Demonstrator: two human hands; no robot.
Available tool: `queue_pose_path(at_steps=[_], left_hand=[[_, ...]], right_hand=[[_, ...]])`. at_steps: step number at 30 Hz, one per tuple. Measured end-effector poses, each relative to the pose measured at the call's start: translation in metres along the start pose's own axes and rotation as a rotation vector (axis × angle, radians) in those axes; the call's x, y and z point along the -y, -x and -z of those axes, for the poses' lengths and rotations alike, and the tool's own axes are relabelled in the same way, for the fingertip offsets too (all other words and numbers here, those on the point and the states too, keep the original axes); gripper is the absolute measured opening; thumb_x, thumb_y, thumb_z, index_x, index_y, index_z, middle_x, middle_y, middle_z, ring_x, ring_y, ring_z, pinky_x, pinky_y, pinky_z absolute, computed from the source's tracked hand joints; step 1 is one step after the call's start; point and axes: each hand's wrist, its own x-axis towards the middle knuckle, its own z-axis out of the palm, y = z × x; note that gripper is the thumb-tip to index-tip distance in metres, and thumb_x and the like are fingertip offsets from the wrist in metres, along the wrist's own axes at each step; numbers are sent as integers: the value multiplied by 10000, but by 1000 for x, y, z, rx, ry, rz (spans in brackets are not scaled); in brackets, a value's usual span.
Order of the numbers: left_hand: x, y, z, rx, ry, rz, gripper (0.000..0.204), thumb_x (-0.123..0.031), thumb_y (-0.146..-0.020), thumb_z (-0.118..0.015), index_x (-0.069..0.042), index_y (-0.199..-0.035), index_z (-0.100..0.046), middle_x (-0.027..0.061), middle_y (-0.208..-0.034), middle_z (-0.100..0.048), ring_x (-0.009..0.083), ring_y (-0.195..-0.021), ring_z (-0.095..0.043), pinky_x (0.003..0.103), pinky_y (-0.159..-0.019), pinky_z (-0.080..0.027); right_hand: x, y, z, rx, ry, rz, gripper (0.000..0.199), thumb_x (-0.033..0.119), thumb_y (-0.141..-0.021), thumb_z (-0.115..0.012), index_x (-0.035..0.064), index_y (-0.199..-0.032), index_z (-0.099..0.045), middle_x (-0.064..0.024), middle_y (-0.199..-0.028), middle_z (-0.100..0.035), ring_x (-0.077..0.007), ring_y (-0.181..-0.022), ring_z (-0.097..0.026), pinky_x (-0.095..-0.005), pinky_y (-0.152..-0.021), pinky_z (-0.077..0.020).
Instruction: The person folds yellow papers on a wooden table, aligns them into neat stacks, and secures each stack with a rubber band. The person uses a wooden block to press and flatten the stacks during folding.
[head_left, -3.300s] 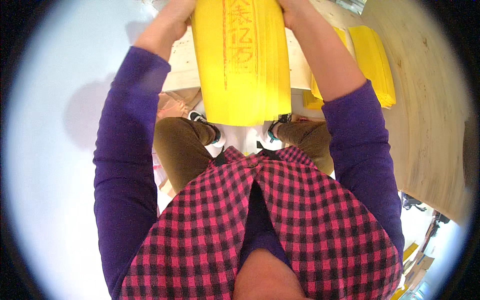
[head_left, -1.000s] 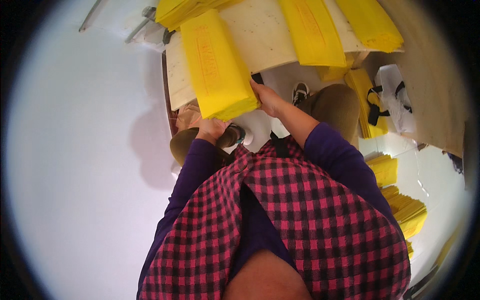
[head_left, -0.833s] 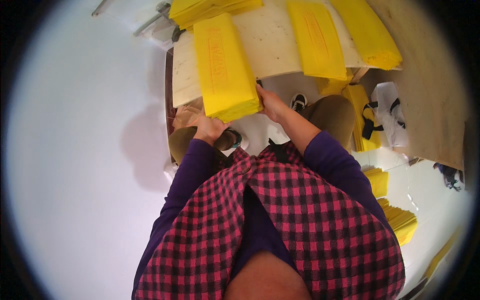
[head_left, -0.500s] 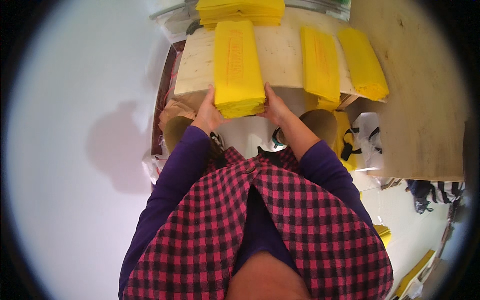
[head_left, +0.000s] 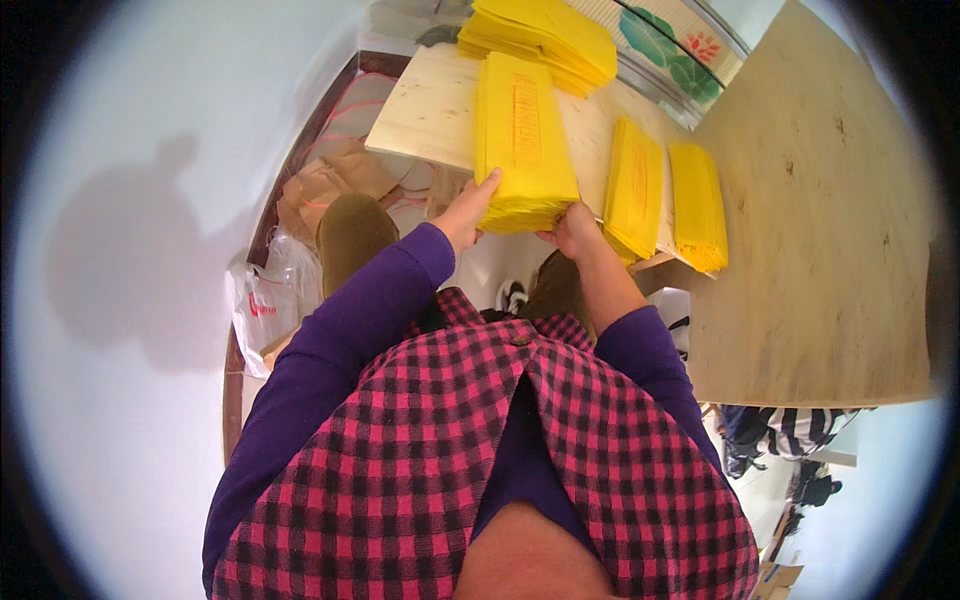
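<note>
A thick stack of flat yellow sheets (head_left: 522, 130), soft and cloth-like with red print on top, lies partly on the pale wooden table (head_left: 428, 105). Its near end sticks out past the table edge. My left hand (head_left: 466, 212) grips the near left side, thumb up along the edge and fingers mostly hidden beneath. At the near right corner my right hand (head_left: 577, 232) is closed on the stack, with some fingers tucked under it. Behind it lies another yellow stack (head_left: 545, 40), its layers slightly fanned.
To the right, two more yellow stacks, one printed (head_left: 634, 190) and one at the table's end (head_left: 698, 205), lie near an upright wooden board (head_left: 820, 220). Brown paper (head_left: 340, 180) and a white plastic bag (head_left: 270, 300) are on the left by the wall.
My view has turned, so the table now appears slanted. The stack stays between both hands. My right hand has shifted from its right side to beneath the near right corner.
</note>
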Motion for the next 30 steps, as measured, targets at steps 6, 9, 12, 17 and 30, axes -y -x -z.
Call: queue_pose_path(at_steps=[6, 9, 12, 17, 30], left_hand=[[2, 9, -15, -7, 134, -121, 564, -491, -923, -436, -114, -1332, -343, 73, -1284, -471, 221, -1168, -451, 364, -923, -392], [16, 23, -24, 38, 160, -251, 641, -473, -925, -452, -54, -1367, -248, 117, -1317, -418, 224, -1184, -427, 355, -960, -373], [34, 29, -39, -108, 159, -271, 619, -354, -906, -542, 4, -1331, -267, 159, -1279, -442, 248, -1176, -440, 360, -974, -368], [77, 39, -33, 69, 32, -274, 784, -365, -879, -581, 12, -1384, -114, 202, -1327, -370, 281, -1223, -391, 361, -1003, -345], [75, 44, -20, 169, -153, -105, 1009, -364, -806, -690, 109, -1353, 14, 265, -1337, -306, 290, -1255, -357, 339, -1032, -326]], right_hand=[[-4, 10, 2, -68, -27, 28, 473, 494, -922, -353, 154, -1233, -459, -39, -1196, -531, -187, -1035, -522, -408, -831, -427], [-11, 23, 10, -35, -64, 16, 458, 494, -927, -330, 201, -1260, -444, -13, -1263, -497, -204, -1112, -485, -428, -874, -394], [-20, 42, 25, -45, -63, 5, 419, 475, -922, -382, 205, -1231, -466, -9, -1220, -526, -179, -1065, -512, -387, -799, -428], [-49, 69, 49, -30, -56, -24, 446, 452, -922, -420, 159, -1257, -452, -21, -1200, -540, -183, -1028, -543, -353, -819, -445], [32, 78, 51, -287, 551, 531, 688, 528, -953, -254, -4, -1388, -300, -134, -1413, -360, -262, -1322, -314, -379, -1071, -249]])
